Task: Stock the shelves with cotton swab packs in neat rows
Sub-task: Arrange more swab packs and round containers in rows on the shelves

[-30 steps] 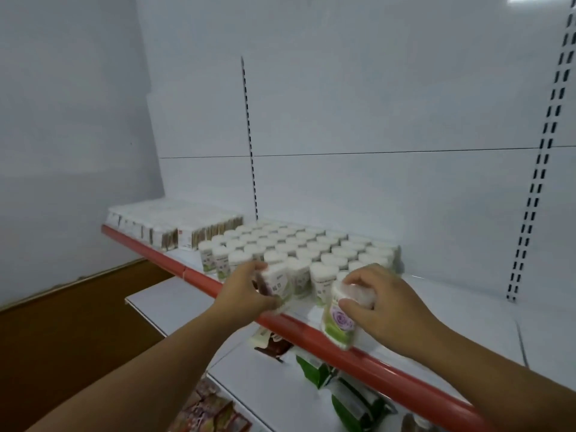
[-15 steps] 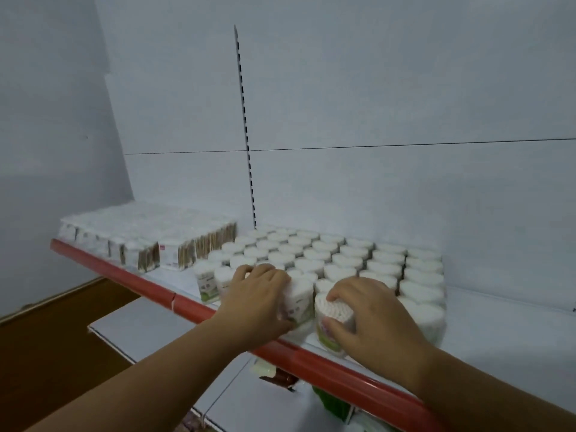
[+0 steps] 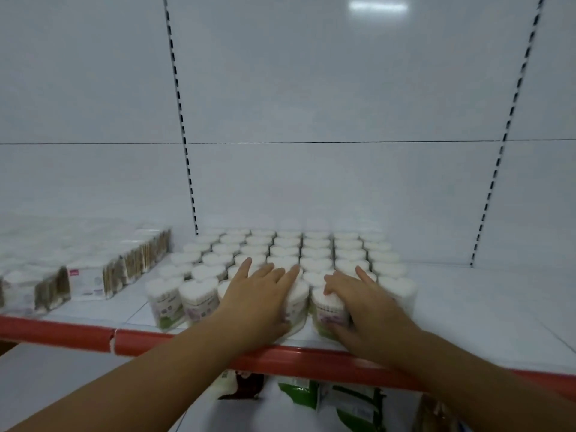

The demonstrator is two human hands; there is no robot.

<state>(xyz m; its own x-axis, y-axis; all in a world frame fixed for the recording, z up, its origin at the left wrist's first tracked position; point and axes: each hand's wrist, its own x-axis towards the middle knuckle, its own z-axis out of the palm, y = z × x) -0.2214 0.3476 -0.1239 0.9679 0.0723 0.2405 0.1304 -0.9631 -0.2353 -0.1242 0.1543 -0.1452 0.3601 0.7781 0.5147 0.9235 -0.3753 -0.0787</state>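
Several rows of heart-shaped cotton swab packs (image 3: 314,254) with white tops stand on the white shelf (image 3: 483,310) with a red front edge. My left hand (image 3: 258,297) lies with straight fingers over a front-row pack (image 3: 297,302), the palm against its left side. My right hand (image 3: 363,302) rests with spread fingers on top of the neighbouring front-row pack (image 3: 330,311), its thumb low at the front. The two packs stand upright side by side near the shelf's front edge.
Rectangular packs of wooden-stick swabs (image 3: 118,269) fill the shelf's left part. To the right of the heart packs the shelf surface is bare. Green and brown packages (image 3: 299,391) lie on the lower shelf. Slotted uprights (image 3: 182,126) run up the white back panel.
Both hands carried packs onto the shelf and set them upright in the front row. Their fingers have gone from curled round the packs to straight on top of them.
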